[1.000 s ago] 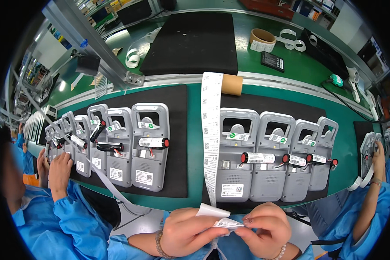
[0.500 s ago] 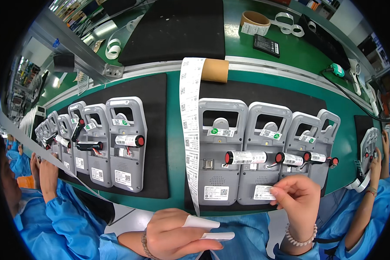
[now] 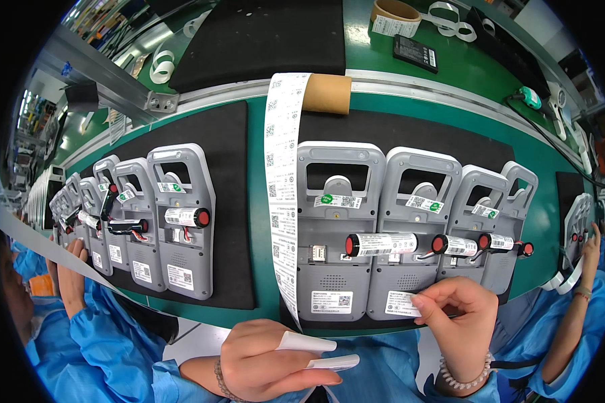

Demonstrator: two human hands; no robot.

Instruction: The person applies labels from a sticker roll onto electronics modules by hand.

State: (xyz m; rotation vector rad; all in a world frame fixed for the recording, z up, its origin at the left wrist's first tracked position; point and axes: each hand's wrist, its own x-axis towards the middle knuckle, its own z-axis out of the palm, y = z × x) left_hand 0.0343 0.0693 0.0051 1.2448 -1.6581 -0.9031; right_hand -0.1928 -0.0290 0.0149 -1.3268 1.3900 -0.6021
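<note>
My right hand (image 3: 460,322) is closed in a pinch at the right edge of a white printed label (image 3: 400,303), which lies against the lower back of a grey handled device (image 3: 410,265). My left hand (image 3: 269,359) hovers at the table's near edge, fingers stretched out and apart from the devices. White sleeve-like pieces, which look like finger covers, sit on two of its fingers. Left of that device, another grey device (image 3: 336,262) bears a similar label (image 3: 331,302). A red-ended cylindrical battery (image 3: 382,244) lies across both devices.
A long label strip (image 3: 282,174) runs down from a brown cardboard roll (image 3: 329,94). More grey devices with batteries stand at the left (image 3: 181,248) and right (image 3: 480,221) on black mats. People in blue work at both sides. A black flat pack (image 3: 415,54) lies at the back.
The view has shifted slightly, so the devices and roll sit a little differently in it. My right fingers stay at the label's edge, and my left hand is nearly unmoved.
</note>
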